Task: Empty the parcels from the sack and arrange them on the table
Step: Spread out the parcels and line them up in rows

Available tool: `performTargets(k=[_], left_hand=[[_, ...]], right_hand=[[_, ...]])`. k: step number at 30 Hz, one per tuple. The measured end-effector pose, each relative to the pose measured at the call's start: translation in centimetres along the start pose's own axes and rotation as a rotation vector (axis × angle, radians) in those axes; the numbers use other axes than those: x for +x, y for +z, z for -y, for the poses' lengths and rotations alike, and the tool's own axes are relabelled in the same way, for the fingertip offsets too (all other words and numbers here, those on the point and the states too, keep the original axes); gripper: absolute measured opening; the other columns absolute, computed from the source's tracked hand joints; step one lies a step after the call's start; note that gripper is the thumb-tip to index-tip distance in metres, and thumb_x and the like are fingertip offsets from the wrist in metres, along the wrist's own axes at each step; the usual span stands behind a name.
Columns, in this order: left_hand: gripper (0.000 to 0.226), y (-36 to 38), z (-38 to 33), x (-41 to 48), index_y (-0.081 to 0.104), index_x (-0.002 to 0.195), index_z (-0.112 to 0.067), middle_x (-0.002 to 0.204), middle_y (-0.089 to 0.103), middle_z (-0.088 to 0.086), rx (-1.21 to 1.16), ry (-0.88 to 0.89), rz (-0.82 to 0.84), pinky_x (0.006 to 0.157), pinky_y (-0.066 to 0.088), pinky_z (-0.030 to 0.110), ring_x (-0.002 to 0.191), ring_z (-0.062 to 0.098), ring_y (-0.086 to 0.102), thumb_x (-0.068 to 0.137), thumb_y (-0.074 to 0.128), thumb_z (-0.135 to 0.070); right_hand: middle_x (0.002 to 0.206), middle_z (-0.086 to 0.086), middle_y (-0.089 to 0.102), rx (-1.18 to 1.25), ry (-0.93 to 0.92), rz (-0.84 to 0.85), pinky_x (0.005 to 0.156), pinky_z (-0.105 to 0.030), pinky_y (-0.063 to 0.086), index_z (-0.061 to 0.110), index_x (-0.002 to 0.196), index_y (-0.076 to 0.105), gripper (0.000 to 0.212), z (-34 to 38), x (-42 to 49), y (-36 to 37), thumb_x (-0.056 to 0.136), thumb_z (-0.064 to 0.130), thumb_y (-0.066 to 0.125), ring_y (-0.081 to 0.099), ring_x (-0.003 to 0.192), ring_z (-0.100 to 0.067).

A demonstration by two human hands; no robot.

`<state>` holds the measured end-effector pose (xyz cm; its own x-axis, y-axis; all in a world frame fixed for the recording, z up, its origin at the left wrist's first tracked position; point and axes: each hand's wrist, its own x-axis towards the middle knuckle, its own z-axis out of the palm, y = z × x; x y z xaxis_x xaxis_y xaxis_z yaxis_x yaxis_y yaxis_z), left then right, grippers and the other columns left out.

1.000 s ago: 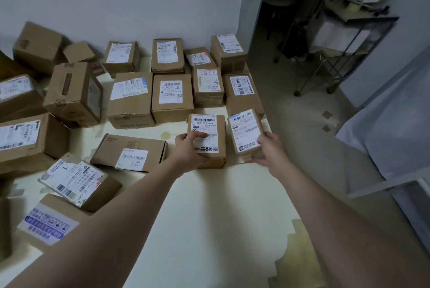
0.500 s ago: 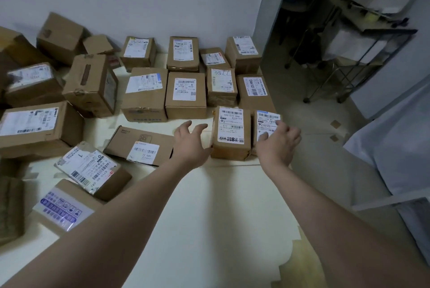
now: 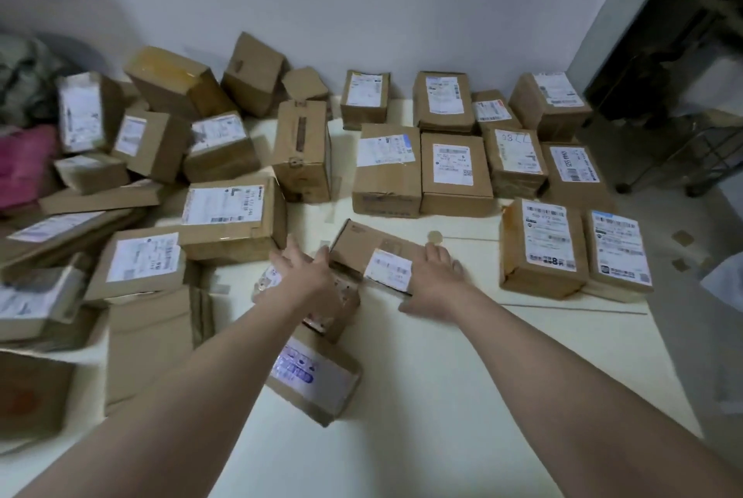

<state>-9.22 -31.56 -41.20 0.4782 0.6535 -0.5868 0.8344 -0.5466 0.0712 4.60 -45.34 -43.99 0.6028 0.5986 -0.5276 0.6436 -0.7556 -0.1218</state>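
Several brown cardboard parcels with white labels cover the cream table (image 3: 442, 357). A flat brown box (image 3: 378, 252) lies in the middle. My left hand (image 3: 301, 268) touches its left end with straight fingers. My right hand (image 3: 436, 280) rests on its right end, fingers spread. Two small labelled boxes (image 3: 540, 248) (image 3: 617, 252) stand side by side at the right edge. Tidy rows of parcels (image 3: 456, 172) sit behind them. Under my left arm lie a tilted labelled box (image 3: 333, 304) and a box with a blue-printed label (image 3: 313, 373).
A loose heap of parcels (image 3: 161, 160) fills the left half of the table, up to the white wall. A pink cloth (image 3: 24, 164) shows at the far left. Past the table's right edge is floor and a wire rack (image 3: 683, 127).
Both hands left the two small boxes at the right and moved left onto the flat brown box. The view swung left and shows more of the heap.
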Motion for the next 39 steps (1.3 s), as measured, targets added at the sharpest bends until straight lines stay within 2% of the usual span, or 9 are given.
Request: performTargets(k=[4,9,13,16,21,24,31,34,39], left_hand=[[0.102,-0.8,0.9,0.6,0.001,0.152,-0.04,0.157,-0.028,0.007,0.006,0.205,-0.058,0.108,0.023,0.067,0.146,0.036,-0.018,0.079,0.072,-0.042],[0.094,-0.6,-1.7,1.2,0.013,0.152,-0.037,0.157,-0.028,0.008,0.018,0.475,-0.126,0.112,0.028,0.058,0.146,0.033,-0.022,0.078,0.068,-0.053],[0.09,1.1,-4.5,1.5,0.028,0.149,-0.033,0.159,-0.021,0.009,-0.201,0.648,-0.225,0.115,0.028,0.052,0.146,0.033,-0.019,0.074,0.072,-0.056],[0.088,1.9,-6.3,1.5,0.035,0.145,-0.028,0.159,-0.016,0.007,-0.325,0.678,-0.268,0.109,0.036,0.045,0.148,0.027,-0.015,0.072,0.077,-0.053],[0.094,0.6,-7.4,2.3,0.033,0.149,-0.022,0.16,-0.006,0.011,-0.404,0.756,-0.275,0.118,0.023,0.041,0.149,0.026,-0.005,0.072,0.08,-0.048],[0.084,-2.0,-7.1,3.5,0.034,0.149,-0.019,0.16,0.006,0.015,-0.37,0.748,-0.435,0.119,0.02,0.04,0.147,0.032,0.012,0.08,0.075,-0.042],[0.08,-9.2,-2.3,7.5,0.016,0.154,-0.021,0.158,0.009,0.02,-0.379,0.246,-0.655,0.119,0.011,0.047,0.146,0.037,0.009,0.09,0.061,-0.037],[0.074,-10.8,1.5,10.7,0.015,0.155,-0.027,0.162,0.005,0.012,-0.276,0.213,-0.531,0.12,0.004,0.05,0.149,0.033,0.0,0.094,0.052,-0.046],[0.058,-11.8,5.1,13.6,0.039,0.146,-0.022,0.157,0.029,0.007,-0.283,0.241,-0.513,0.119,0.01,0.053,0.147,0.031,0.014,0.097,0.04,-0.054]], right_hand=[[0.126,-0.013,0.032,-0.011,0.246,0.007,0.088,-0.034,0.035,0.01,0.13,0.032,0.078,1.6,-0.8,0.8,0.065,0.037,0.067,0.031,0.118,-0.031],[0.131,-0.021,0.038,0.133,0.631,-0.052,0.095,-0.036,0.035,0.005,0.137,0.033,0.088,1.2,-2.1,1.6,0.075,0.062,0.059,0.038,0.117,-0.035],[0.138,-0.022,0.036,0.244,0.754,-0.171,0.097,-0.037,0.037,0.001,0.137,0.035,0.077,-0.8,-3.2,2.3,0.085,0.053,0.056,0.036,0.123,-0.037],[0.133,-0.014,0.042,0.238,0.667,-0.365,0.081,-0.035,0.042,0.008,0.133,0.044,0.052,-1.7,-3.9,2.1,0.092,0.038,0.053,0.037,0.123,-0.031],[0.124,-0.007,0.054,0.179,0.424,-0.661,0.085,-0.037,0.045,0.013,0.118,0.059,0.03,-0.7,-2.6,-1.6,0.096,0.031,0.049,0.048,0.116,-0.027],[0.111,-0.005,0.059,0.224,0.242,-0.791,0.084,-0.037,0.045,0.014,0.107,0.06,0.019,0.3,-0.7,-4.2,0.094,0.026,0.053,0.052,0.108,-0.026],[0.112,-0.002,0.059,0.375,-0.126,-0.705,0.084,-0.031,0.043,0.015,0.114,0.059,0.023,6.8,5.0,-9.3,0.093,0.014,0.05,0.051,0.109,-0.022],[0.116,-0.001,0.061,0.38,-0.239,-0.625,0.086,-0.03,0.04,0.015,0.12,0.058,0.027,10.7,6.6,-9.9,0.094,0.014,0.049,0.049,0.114,-0.021],[0.121,0.001,0.059,0.363,-0.251,-0.578,0.09,-0.039,0.048,0.018,0.121,0.058,0.027,14.6,9.3,-11.2,0.095,0.016,0.05,0.044,0.118,-0.019]])
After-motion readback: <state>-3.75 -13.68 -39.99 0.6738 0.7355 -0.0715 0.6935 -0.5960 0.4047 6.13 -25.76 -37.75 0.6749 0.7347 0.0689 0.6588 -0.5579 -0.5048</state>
